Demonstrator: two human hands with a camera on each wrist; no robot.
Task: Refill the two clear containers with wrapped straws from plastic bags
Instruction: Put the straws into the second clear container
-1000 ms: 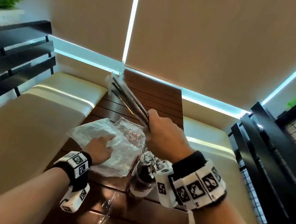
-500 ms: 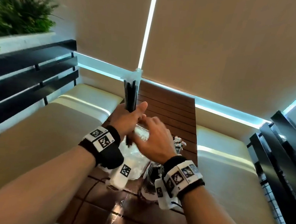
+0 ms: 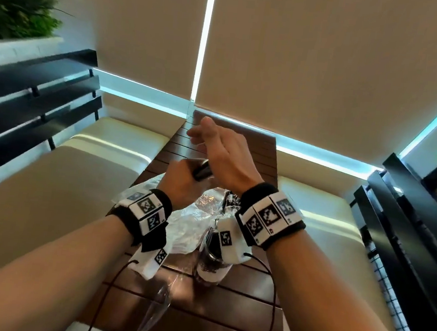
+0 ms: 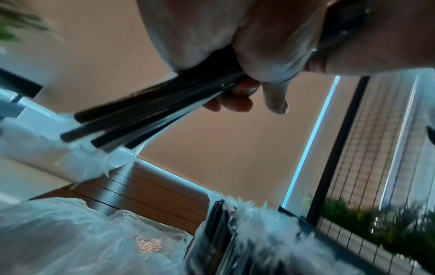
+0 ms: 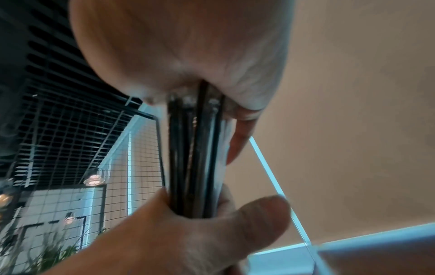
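Note:
My left hand [image 3: 180, 185] grips a bundle of black wrapped straws [image 3: 202, 171] low over the table; the left wrist view shows the fist [image 4: 247, 74] round the bundle [image 4: 141, 115], its clear wrapper tips pointing down and left. My right hand [image 3: 214, 143] hovers above with fingers stretched out, and its palm [image 5: 188, 55] lies against the bundle's upper end [image 5: 195, 158]. A clear container [image 3: 213, 261] with dark straws stands below my right wrist, partly hidden by the wrist camera. Crumpled plastic bags [image 3: 188, 216] lie under my hands.
The dark slatted wooden table [image 3: 237, 314] runs between two cream benches [image 3: 64, 177]. A flat clear wrapper [image 3: 155, 311] lies near the front edge. Black railings [image 3: 31, 99] stand at both sides, and a plant [image 3: 16, 9] sits at the upper left.
The bundle passed from my right hand to my left, stood upright, then came down and tilted. My right hand let go and now lies flat over its upper end.

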